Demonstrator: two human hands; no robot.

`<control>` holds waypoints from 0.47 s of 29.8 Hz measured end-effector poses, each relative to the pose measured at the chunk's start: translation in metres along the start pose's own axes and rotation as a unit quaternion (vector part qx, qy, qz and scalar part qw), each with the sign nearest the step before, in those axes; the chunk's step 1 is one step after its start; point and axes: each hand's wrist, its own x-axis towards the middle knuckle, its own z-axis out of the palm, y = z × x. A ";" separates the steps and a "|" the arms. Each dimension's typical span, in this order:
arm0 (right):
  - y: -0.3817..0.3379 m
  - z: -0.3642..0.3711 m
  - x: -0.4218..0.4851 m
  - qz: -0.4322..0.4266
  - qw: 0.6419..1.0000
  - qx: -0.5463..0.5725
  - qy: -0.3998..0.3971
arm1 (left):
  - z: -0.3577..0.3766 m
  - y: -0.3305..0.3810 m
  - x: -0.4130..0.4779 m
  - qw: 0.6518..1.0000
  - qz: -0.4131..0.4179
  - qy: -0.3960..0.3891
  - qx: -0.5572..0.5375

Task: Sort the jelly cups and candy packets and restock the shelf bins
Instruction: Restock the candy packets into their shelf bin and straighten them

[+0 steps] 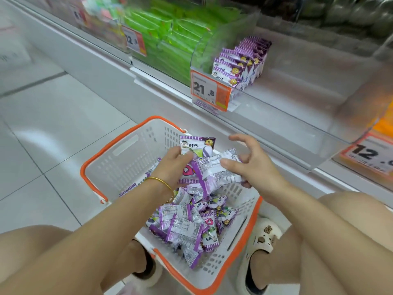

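Fingers (182, 155) of both hands around purple candy packets (214, 171)

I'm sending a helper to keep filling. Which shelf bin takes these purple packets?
Find the clear plastic shelf bin directly above the white basket with orange rim, marked by the orange 21.8 price tag. Unlike the full green-packet bin beside it, it holds one short row of purple packets.

Purple-and-white candy packets (185, 226) lie heaped in a white, orange-rimmed basket (119, 165) on the floor; several are lifted above the pile, apparently a small stack. More purple packets (240, 62) stand in a row inside a clear shelf bin (297, 86).
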 end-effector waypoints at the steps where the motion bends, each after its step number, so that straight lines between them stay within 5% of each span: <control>1: -0.004 -0.001 0.001 0.010 1.000 0.017 -0.001 | -0.002 0.003 0.001 1.000 0.015 0.016 -0.001; 9: -0.018 -0.001 0.010 0.137 0.979 0.131 -0.079 | -0.010 0.014 0.004 0.971 0.153 -0.024 0.182; 14: -0.025 -0.001 0.015 0.263 0.883 0.366 -0.129 | -0.007 0.018 0.002 0.963 0.138 -0.095 0.210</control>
